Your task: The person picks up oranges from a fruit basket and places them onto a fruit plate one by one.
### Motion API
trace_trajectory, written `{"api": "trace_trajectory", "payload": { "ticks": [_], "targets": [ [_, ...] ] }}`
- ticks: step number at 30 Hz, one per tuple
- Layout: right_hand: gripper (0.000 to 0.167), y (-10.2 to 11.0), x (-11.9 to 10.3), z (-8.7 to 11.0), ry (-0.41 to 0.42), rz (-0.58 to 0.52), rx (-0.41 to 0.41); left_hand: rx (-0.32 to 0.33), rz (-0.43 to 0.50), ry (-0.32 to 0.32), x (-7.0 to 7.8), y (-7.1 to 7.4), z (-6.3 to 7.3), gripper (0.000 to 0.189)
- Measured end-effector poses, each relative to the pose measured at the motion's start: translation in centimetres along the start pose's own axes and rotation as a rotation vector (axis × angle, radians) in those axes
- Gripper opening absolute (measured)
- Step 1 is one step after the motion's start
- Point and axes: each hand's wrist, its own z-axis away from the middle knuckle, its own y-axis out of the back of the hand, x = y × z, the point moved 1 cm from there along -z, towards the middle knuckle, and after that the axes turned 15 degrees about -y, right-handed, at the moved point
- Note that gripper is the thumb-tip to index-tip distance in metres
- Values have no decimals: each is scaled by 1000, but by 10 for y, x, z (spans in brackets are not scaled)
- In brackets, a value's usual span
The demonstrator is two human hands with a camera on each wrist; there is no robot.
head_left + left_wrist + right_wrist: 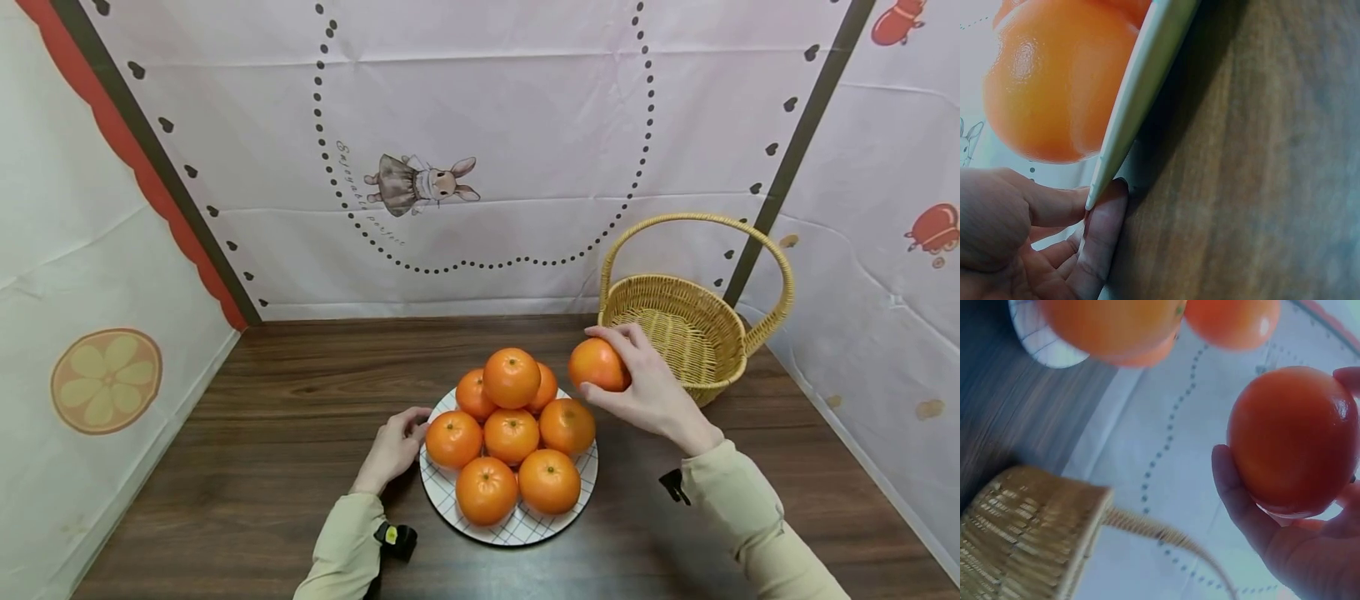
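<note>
My right hand (651, 387) grips an orange (597, 365) between thumb and fingers, in the air between the heaped plate and the basket. In the right wrist view the same orange (1294, 440) fills the grasp. At the left of the plate, my left hand (396, 446) pinches the rim, thumb above and fingers underneath, as the left wrist view shows along the plate edge (1124, 119). The round white plate (525, 527) with a dark grid carries several oranges (512, 436), with one orange (512, 377) stacked on top of the others.
A yellow wicker basket (720, 350) with a tall arched handle (693, 218) stands at the back right, its woven bottom bare. The dark wooden table (300, 400) meets printed cloth walls (487, 108) at the back and both sides.
</note>
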Motion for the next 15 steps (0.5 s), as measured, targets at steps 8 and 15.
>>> {"api": "trace_trajectory", "payload": {
  "ticks": [8,15],
  "targets": [
    [69,-17,-23,14,44,45,-65,2,-4,-3,0,0,0,28],
    [66,-32,-37,19,108,19,-81,-2,4,1,1,-1,0,29]
  ]
}}
